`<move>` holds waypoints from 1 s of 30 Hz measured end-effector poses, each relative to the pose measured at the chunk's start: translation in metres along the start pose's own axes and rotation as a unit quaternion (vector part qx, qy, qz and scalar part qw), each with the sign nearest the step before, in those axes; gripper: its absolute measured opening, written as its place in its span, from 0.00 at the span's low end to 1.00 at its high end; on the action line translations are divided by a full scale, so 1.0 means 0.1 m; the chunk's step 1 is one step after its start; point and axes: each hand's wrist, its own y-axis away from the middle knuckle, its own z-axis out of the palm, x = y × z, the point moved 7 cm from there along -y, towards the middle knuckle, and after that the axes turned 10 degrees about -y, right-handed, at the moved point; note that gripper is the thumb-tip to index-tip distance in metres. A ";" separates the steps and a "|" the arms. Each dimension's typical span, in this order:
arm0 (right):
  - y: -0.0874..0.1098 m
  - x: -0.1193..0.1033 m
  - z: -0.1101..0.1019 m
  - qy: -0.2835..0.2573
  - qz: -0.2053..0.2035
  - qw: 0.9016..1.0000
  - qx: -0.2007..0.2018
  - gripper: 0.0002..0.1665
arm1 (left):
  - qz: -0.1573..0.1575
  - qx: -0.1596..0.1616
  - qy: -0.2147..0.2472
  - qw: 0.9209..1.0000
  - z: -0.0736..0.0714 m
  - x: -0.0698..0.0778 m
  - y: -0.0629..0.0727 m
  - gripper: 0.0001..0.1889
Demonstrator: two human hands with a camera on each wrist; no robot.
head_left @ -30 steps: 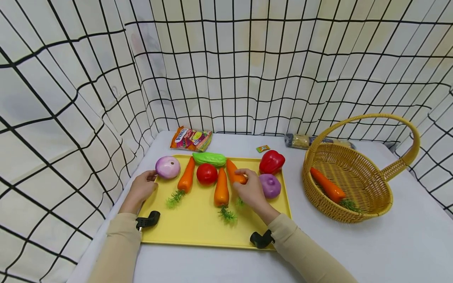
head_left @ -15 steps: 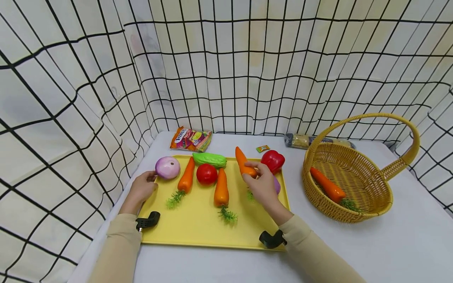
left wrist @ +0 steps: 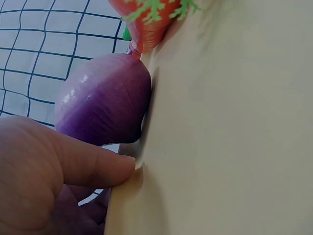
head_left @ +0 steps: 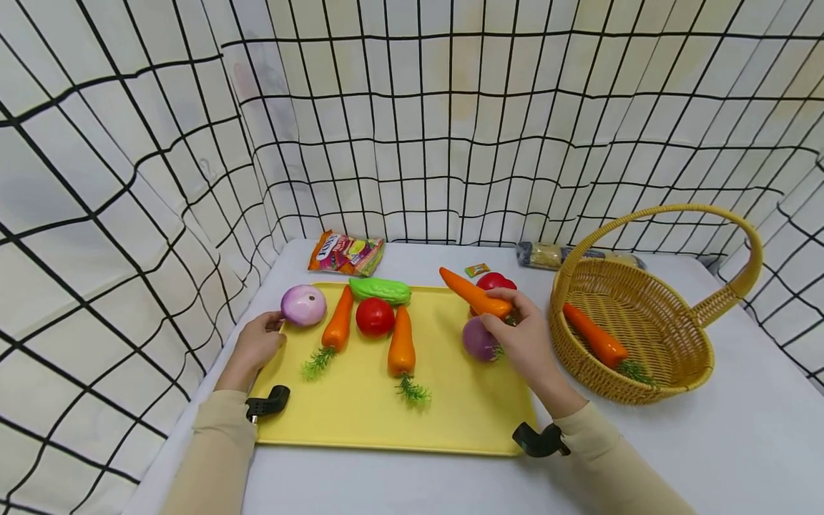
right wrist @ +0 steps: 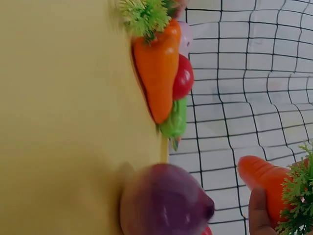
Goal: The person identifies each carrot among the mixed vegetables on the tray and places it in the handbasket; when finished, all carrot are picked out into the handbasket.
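Observation:
My right hand (head_left: 529, 342) grips an orange toy carrot (head_left: 473, 292) by its thick end, raised over the right part of the yellow tray (head_left: 360, 415). Its tip points to the back left, and in the right wrist view its green leaves (right wrist: 298, 196) hang beside my fingers. Below it sit a purple onion (head_left: 479, 339) and a partly covered red pepper (head_left: 494, 281). At the tray's left edge, my left hand (head_left: 259, 340) pinches the rim, thumb on top and fingers beneath. Right by that thumb is a purple-white onion (left wrist: 105, 100).
Two more carrots (head_left: 402, 343), a red tomato (head_left: 375, 317) and a green bumpy vegetable (head_left: 380, 290) lie on the tray. A wicker basket (head_left: 692, 375) with a carrot (head_left: 595, 336) inside stands at right. Behind are a snack bag (head_left: 347, 254), a small wrapper (head_left: 477, 270) and a rolled packet (head_left: 541, 256).
My right hand has lifted the carrot off the tray and carried it rightward over the onion and pepper. The left hand stays at the tray's edge.

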 end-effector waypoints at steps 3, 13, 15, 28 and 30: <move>-0.01 -0.05 -0.13 -0.010 -0.012 1.000 0.009 0.22 | -0.004 0.002 0.003 1.000 0.00 -0.03 0.00 0.30; 0.05 -0.16 -0.60 0.019 -0.056 0.997 0.040 0.25 | -0.002 0.009 0.010 1.000 0.00 -0.05 0.01 0.30; 0.06 -0.17 -0.67 0.007 -0.059 0.997 0.042 0.24 | -0.003 0.008 0.011 1.000 0.00 -0.06 0.02 0.29; 0.21 -0.23 -1.15 0.043 -0.152 0.980 0.124 0.21 | -0.005 0.009 0.010 1.000 0.00 -0.05 0.01 0.31; 0.22 -0.23 -1.26 0.035 -0.150 0.977 0.146 0.21 | -0.004 0.010 0.008 1.000 0.00 -0.04 0.00 0.31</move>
